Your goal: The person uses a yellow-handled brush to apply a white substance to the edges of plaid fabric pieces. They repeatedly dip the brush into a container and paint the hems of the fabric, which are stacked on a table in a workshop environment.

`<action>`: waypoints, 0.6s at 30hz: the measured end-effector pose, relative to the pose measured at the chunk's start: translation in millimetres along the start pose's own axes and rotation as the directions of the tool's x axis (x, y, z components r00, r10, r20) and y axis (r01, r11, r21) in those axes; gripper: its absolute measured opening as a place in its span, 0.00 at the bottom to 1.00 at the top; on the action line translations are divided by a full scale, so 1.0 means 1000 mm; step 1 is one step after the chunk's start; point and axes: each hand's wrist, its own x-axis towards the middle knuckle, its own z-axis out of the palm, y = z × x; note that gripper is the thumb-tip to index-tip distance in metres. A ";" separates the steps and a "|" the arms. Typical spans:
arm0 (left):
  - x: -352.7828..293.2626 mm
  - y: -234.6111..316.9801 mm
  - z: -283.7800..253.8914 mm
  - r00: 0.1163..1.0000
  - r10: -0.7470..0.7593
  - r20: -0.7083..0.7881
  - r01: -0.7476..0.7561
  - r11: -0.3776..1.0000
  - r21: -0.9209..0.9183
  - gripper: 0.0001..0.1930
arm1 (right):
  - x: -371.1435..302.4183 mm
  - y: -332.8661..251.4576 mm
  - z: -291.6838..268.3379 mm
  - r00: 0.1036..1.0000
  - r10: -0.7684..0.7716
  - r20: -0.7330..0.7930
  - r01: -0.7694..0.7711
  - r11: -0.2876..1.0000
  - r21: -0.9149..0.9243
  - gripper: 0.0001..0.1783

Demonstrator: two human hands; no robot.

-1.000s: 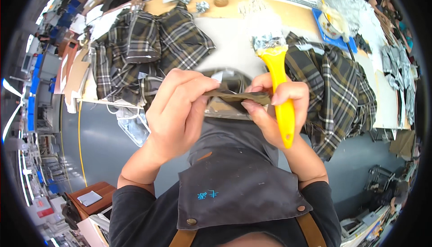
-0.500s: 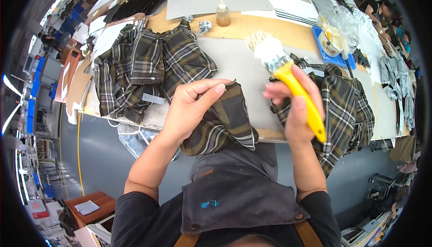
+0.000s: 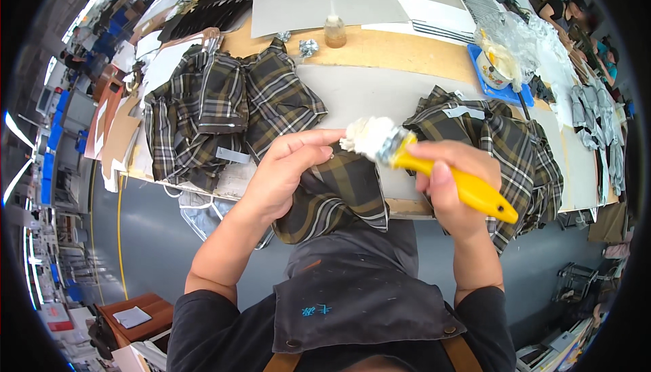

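My left hand [image 3: 277, 172] pinches the top edge of a dark olive and brown plaid fabric piece [image 3: 342, 199], which hangs over the table's near edge. Wrapped round the yellow handle of a paintbrush [image 3: 371, 139] is my right hand [image 3: 464, 172]. The brush lies nearly level, its bristles thickly coated in white paste and close by my left fingertips, at the cloth's top edge. Whether the bristles press on the cloth or hover just above it, I cannot tell. To the left lies a heap of plaid garments [image 3: 222, 97]; another plaid garment [image 3: 512, 151] drapes over the edge at right.
A blue tray [image 3: 505, 90] with a bowl [image 3: 494, 70] and plastic film stands at the far right. A small squeeze bottle [image 3: 334, 33] and crumpled foil [image 3: 308, 48] are at the back. Black pieces [image 3: 203, 16] lie at the far left. A person [image 3: 569, 12] is at upper right.
My right hand has tilted the brush down and leftward, bringing its bristles from above the table to the cloth's top edge. My left hand keeps its pinch in nearly the same place.
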 end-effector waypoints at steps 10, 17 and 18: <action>-0.002 0.000 0.001 0.998 -0.041 0.039 0.043 0.998 -0.038 0.19 | 0.003 -0.009 -0.013 0.999 0.034 -0.027 -0.034 0.999 0.006 0.07; -0.003 -0.001 0.004 0.999 0.022 0.038 -0.025 0.997 0.079 0.21 | 0.012 -0.017 -0.014 0.995 -0.102 0.007 0.101 0.980 -0.174 0.05; -0.003 0.000 0.005 0.999 0.030 0.039 -0.034 0.995 0.096 0.21 | 0.011 -0.020 -0.016 0.999 -0.046 0.025 0.048 0.995 -0.083 0.05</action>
